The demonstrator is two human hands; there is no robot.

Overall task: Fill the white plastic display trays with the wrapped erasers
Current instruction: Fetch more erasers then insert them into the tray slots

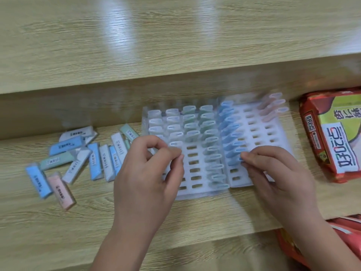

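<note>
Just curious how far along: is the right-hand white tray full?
No, partly filled: the tray holds a blue row and few pink erasers; many slots gape empty.

Two white slotted plastic display trays (192,174) are lying side by side, partly filled with white, green, blue and pink wrapped erasers (210,132) standing in rows, while loose erasers (64,146) are lying scattered to their left.

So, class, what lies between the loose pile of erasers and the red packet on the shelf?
In the head view: two white trays, partly filled with standing erasers, under the left hand and the right hand, which pinches a blue eraser.
</note>
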